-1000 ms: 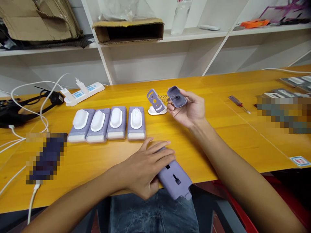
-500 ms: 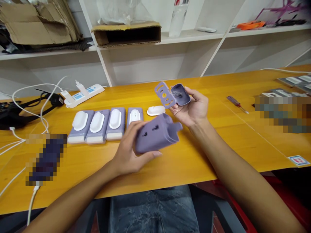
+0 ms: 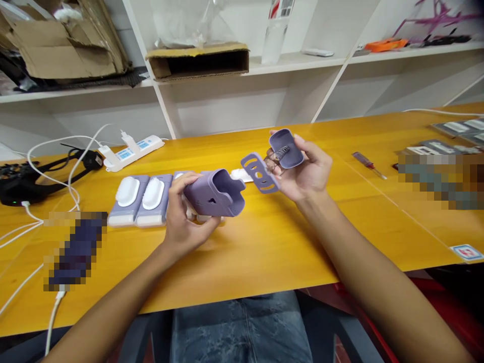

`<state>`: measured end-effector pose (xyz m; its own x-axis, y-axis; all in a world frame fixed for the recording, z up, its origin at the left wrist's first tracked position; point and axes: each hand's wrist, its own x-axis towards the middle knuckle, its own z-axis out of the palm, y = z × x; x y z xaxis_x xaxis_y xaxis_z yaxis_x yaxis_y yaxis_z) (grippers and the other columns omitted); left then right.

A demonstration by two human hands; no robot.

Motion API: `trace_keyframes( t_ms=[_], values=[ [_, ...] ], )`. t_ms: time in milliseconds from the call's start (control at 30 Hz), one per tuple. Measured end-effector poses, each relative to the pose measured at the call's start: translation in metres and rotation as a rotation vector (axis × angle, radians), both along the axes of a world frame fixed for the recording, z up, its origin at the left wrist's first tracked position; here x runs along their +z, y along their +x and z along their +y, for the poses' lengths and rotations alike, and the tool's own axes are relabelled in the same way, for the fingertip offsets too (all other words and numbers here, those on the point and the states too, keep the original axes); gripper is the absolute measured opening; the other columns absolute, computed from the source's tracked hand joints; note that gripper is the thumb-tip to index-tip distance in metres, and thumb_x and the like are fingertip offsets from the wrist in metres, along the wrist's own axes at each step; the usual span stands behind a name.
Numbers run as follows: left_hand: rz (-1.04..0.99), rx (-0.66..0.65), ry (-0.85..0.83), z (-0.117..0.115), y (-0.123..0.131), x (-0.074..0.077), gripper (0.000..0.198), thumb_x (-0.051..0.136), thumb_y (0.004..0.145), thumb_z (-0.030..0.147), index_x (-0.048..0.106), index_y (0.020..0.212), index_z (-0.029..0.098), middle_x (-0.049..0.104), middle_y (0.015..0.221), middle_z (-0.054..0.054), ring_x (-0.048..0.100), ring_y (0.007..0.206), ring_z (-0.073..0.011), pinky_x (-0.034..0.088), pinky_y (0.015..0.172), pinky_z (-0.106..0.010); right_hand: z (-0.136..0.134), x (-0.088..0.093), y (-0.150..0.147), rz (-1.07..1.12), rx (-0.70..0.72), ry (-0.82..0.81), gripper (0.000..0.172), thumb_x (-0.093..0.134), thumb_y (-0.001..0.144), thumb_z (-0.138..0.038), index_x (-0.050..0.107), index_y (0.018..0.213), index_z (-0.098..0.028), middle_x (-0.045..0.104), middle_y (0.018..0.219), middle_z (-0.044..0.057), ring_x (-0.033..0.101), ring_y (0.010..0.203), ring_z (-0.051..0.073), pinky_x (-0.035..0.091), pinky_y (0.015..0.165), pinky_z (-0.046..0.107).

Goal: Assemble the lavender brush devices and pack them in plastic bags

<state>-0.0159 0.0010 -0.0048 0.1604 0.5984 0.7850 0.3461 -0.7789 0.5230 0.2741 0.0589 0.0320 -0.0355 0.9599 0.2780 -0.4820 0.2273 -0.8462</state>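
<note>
My left hand [image 3: 185, 214] is closed around a hollow purple plastic housing [image 3: 206, 195], its open end facing right and cutouts showing on its side. In my right hand [image 3: 312, 171] sits a purple cup-shaped cap [image 3: 290, 156] with a metal spring [image 3: 282, 152] in it. A flat slotted purple plate [image 3: 260, 174] hangs at the left of the spring, by my right fingers; how it is joined is unclear. The two hands are apart above the table. Behind the housing lies a white oval brush-like piece [image 3: 242, 175], partly hidden.
Purple units with white bristled tops [image 3: 126, 194] stand in a row at left, some covered by my left hand. A screwdriver [image 3: 368, 164] lies right. A power strip [image 3: 132, 154], cables and a blurred dark phone-like object [image 3: 77, 249] are at left. Shelving [image 3: 227, 101] rises behind.
My left hand has moved left with the housing, turning its open end more toward me. My right hand has shifted slightly right, and the slotted plate now hangs lower, away from the cap.
</note>
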Motion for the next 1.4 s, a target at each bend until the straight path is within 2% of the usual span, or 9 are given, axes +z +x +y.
trace_keyframes(
  t_ms=[100, 233, 333, 533, 767, 900, 1000, 1200, 1400],
  values=[
    [0.081, 0.102, 0.083, 0.005, -0.008, 0.004, 0.082, 0.087, 0.079, 0.022, 0.050, 0.152, 0.032, 0.060, 0.146, -0.011, 0.061, 0.138, -0.0346, 0.052, 0.120, -0.061, -0.007, 0.006, -0.007, 0.012, -0.007, 0.010, 0.048, 0.082, 0.084, -0.056, 0.072, 0.124, -0.032, 0.069, 0.087, 0.003, 0.060, 0.060, 0.019, 0.048, 0.052, 0.038],
    [0.149, 0.180, 0.110, 0.008, -0.012, 0.008, 0.084, 0.086, 0.077, 0.021, 0.051, 0.153, 0.030, 0.062, 0.147, -0.012, 0.062, 0.138, -0.0355, 0.053, 0.119, -0.059, -0.012, 0.011, -0.012, 0.012, -0.055, 0.008, 0.059, 0.084, 0.084, -0.053, 0.066, 0.138, -0.036, 0.072, 0.090, 0.002, 0.059, 0.060, 0.020, 0.043, 0.047, 0.037],
    [0.182, 0.226, 0.117, 0.009, -0.013, 0.009, 0.084, 0.087, 0.077, 0.022, 0.053, 0.154, 0.030, 0.064, 0.148, -0.012, 0.063, 0.136, -0.0354, 0.053, 0.119, -0.059, -0.012, 0.012, -0.011, -0.007, -0.085, 0.017, 0.054, 0.083, 0.085, -0.055, 0.067, 0.133, -0.036, 0.072, 0.090, 0.003, 0.058, 0.060, 0.020, 0.041, 0.047, 0.036],
    [0.173, 0.233, 0.133, 0.011, -0.013, 0.007, 0.084, 0.087, 0.079, 0.021, 0.053, 0.155, 0.030, 0.064, 0.148, -0.012, 0.063, 0.136, -0.0359, 0.052, 0.119, -0.059, -0.010, 0.008, -0.010, -0.034, -0.088, 0.039, 0.050, 0.082, 0.089, -0.058, 0.065, 0.131, -0.038, 0.074, 0.093, 0.003, 0.063, 0.062, 0.021, 0.042, 0.047, 0.036],
    [0.186, 0.236, 0.133, 0.011, -0.014, 0.007, 0.085, 0.087, 0.079, 0.021, 0.053, 0.156, 0.029, 0.064, 0.148, -0.013, 0.063, 0.136, -0.0358, 0.053, 0.118, -0.059, -0.011, 0.004, -0.015, -0.030, -0.128, 0.043, 0.052, 0.087, 0.084, -0.049, 0.065, 0.129, -0.036, 0.068, 0.094, 0.003, 0.067, 0.067, 0.022, 0.044, 0.048, 0.037],
    [0.203, 0.265, 0.131, 0.011, -0.015, 0.007, 0.086, 0.087, 0.079, 0.021, 0.053, 0.157, 0.030, 0.063, 0.147, -0.013, 0.062, 0.135, -0.0363, 0.052, 0.117, -0.059, -0.014, 0.004, -0.019, -0.052, -0.141, 0.057, 0.066, 0.089, 0.085, -0.049, 0.057, 0.142, -0.042, 0.069, 0.095, 0.003, 0.072, 0.072, 0.023, 0.045, 0.047, 0.035],
    [0.208, 0.282, 0.121, 0.011, -0.014, 0.006, 0.084, 0.086, 0.081, 0.020, 0.053, 0.157, 0.030, 0.063, 0.148, -0.014, 0.062, 0.136, -0.0368, 0.051, 0.118, -0.059, -0.017, 0.003, -0.021, -0.033, -0.126, 0.081, 0.073, 0.090, 0.087, -0.049, 0.051, 0.148, -0.049, 0.071, 0.104, 0.003, 0.073, 0.075, 0.023, 0.049, 0.049, 0.035],
    [0.260, 0.337, 0.152, 0.012, -0.016, 0.005, 0.081, 0.083, 0.085, 0.022, 0.051, 0.159, 0.027, 0.062, 0.147, -0.016, 0.061, 0.135, -0.0370, 0.051, 0.116, -0.058, -0.011, -0.009, -0.022, -0.188, -0.248, 0.227, 0.058, 0.086, 0.092, -0.056, 0.056, 0.140, -0.045, 0.072, 0.115, 0.005, 0.075, 0.080, 0.025, 0.052, 0.052, 0.036],
    [0.334, 0.374, 0.185, 0.012, -0.018, 0.004, 0.079, 0.080, 0.087, 0.021, 0.049, 0.160, 0.025, 0.061, 0.147, -0.018, 0.062, 0.134, -0.0381, 0.051, 0.114, -0.059, -0.002, -0.018, -0.022, -0.323, -0.299, 0.406, 0.053, 0.079, 0.100, -0.056, 0.054, 0.145, -0.044, 0.066, 0.103, 0.003, 0.069, 0.071, 0.021, 0.048, 0.051, 0.035]
  ],
)
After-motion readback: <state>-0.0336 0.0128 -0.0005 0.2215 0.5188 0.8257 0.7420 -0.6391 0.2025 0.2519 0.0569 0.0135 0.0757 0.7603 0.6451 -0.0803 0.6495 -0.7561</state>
